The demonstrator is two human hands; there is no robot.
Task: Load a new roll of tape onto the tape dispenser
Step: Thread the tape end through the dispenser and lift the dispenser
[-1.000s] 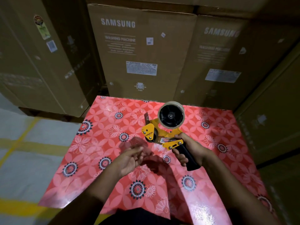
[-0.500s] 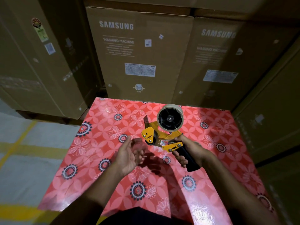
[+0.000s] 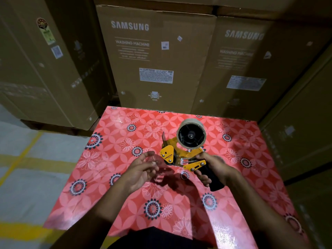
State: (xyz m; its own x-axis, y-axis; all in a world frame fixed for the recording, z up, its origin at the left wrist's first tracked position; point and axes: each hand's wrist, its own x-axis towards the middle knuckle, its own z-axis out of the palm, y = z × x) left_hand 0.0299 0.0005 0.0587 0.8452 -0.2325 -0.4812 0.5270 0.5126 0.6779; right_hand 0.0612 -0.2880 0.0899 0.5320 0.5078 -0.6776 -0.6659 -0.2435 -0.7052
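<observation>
The roll of tape [image 3: 190, 135] already sits on the hub of the tape dispenser [image 3: 181, 155], so the step in hand looks like threading the loose end. The right hand [image 3: 213, 168] has its fingers wrapped around the black handle [image 3: 212, 178], holding the dispenser above the table [image 3: 111, 191], with the roll at about 12 o'clock from that hand and the yellow flap [image 3: 167, 155] at about 9 o'clock.

The left hand [image 3: 142, 169] is just beside the flap, at roughly 8 o'clock from it, not touching it. Its fingers are loosely spread and gripping nothing I can make out. If there's a strip of clear tape between them, I can't tell from here.

My take on doing this well: keep the handle grip firm so the dispenser doesn't twist, find the free end on the roll, and pull it down toward the roller behind the flap with the sticky side facing out. Feed it through the slot under the flap, then up toward the blade [image 3: 163, 139]. Watch your fingertips near that blade, it's right above the flap.

Cardboard boxes [image 3: 154, 56] stand behind the table.
</observation>
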